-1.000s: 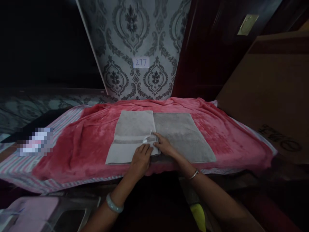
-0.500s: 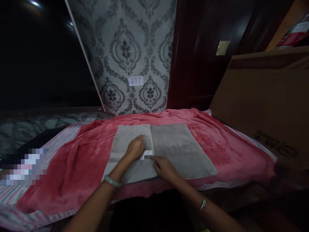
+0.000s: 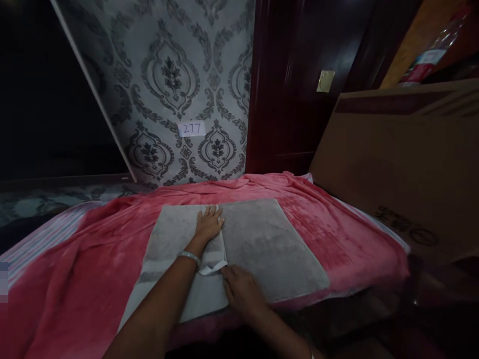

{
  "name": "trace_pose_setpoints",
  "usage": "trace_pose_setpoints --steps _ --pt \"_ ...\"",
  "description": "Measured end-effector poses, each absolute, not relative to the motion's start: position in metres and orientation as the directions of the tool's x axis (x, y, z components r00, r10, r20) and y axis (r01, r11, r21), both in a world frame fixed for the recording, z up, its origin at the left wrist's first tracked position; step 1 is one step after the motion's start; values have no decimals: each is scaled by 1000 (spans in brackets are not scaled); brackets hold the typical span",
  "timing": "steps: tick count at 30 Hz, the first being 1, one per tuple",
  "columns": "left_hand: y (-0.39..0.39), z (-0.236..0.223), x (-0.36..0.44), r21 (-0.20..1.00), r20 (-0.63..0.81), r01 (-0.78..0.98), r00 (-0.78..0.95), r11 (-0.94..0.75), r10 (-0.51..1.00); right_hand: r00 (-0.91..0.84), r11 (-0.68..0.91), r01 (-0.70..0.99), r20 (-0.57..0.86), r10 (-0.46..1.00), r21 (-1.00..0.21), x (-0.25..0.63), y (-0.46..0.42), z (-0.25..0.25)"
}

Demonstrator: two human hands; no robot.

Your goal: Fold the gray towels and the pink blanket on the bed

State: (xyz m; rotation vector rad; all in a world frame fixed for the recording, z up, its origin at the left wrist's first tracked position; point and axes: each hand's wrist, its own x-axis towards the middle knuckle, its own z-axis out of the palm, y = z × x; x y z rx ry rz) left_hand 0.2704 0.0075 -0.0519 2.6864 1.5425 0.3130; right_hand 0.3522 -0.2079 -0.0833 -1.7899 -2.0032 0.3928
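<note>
A grey plush fabric piece (image 3: 271, 244) lies spread out, with a seam or fold edge running away from me near its middle. Its near left part (image 3: 204, 296) looks smoother and paler. My left hand (image 3: 210, 224) rests flat on the fabric by that seam, fingers spread toward the far edge. Nearer to me, a white strip (image 3: 213, 269) rises in a loose curl off the fabric. My right hand (image 3: 243, 291) pinches the strip's right end between thumb and fingers, close to the seam.
Under the fabric is a rumpled pink blanket (image 3: 101, 249) over a striped cloth (image 3: 56, 234). A large cardboard box (image 3: 392, 159) stands at the right, with a plastic bottle (image 3: 426, 62) behind it. A dark screen (image 3: 56, 99) is at the left. A paper marked 277 (image 3: 192, 128) sticks to the wall.
My left hand has moved away from the white strip toward the fabric's far edge and flattened out. My right hand has come nearer to me, and more of the strip shows, curled up.
</note>
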Motion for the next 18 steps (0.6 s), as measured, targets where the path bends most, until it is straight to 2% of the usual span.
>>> trace_pose_setpoints --steps 3,5,7,9,11,14,18 --pt "10 -52 270 94 175 850 499 -519 849 -171 223 752 143 975 -620 370 -203 -81" --pt "11 -51 270 69 183 851 503 -521 845 -150 255 666 209 966 -701 397 -200 -78" --pt "13 -50 271 46 189 852 505 -521 842 31 198 676 296 955 -710 436 -199 -77" --pt "13 -50 271 30 194 852 508 -523 839 272 61 739 380 884 -671 480 -201 -78" --pt "13 -50 272 25 200 850 512 -527 835 440 -96 772 418 794 -629 521 -205 -82" --pt "9 -49 271 36 225 842 518 -538 825 571 -259 708 317 757 -657 564 -207 -88" --pt "4 -47 269 96 268 829 512 -551 816 602 -315 502 64 796 -805 591 -204 -92"
